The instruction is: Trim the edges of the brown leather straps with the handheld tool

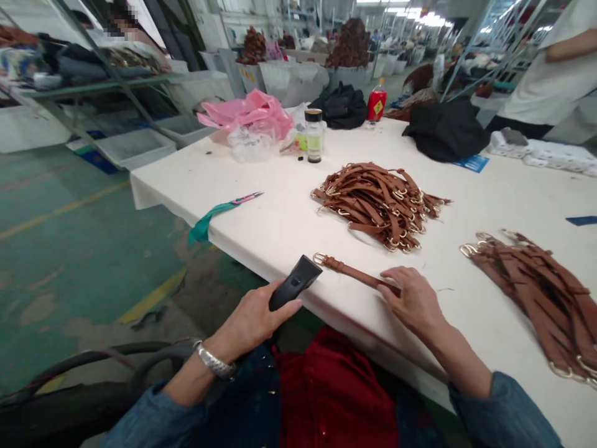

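Left hand [256, 316] clasps a black tool [295, 284], its type unclear; a bump could scratch the buckle [320, 259] just beyond, on the strap [354, 272] the right hand [413, 298] pinches.

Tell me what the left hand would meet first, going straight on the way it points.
The black device in the left hand would probably meet the gold buckle of the brown strap first, though the device's height is unclear.
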`<state>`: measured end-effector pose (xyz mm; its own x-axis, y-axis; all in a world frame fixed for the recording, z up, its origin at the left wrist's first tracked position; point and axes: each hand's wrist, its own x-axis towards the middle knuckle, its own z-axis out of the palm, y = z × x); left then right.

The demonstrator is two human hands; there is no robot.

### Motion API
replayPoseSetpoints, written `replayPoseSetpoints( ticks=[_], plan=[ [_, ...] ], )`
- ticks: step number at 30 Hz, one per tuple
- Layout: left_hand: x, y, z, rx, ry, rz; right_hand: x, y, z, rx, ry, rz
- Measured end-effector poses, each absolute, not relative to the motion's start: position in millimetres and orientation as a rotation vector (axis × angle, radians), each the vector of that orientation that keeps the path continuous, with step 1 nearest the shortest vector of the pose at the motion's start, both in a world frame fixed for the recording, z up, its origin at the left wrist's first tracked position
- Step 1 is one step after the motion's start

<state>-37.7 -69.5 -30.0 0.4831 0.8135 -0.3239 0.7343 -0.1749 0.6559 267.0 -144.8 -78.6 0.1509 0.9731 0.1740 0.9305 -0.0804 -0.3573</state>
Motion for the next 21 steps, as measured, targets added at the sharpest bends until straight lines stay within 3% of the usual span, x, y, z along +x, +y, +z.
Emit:
replayPoseSetpoints(
  ticks=[6,21],
  plan=[
    [-20,-65,-18,1.979,1.251,0.059,240,-99,-91,-1.658,-1.939,0.481],
    [11,-48,-14,1.970,1.326,-0.137,238,-91,-115,-1.627,-1.792,0.518]
  ],
)
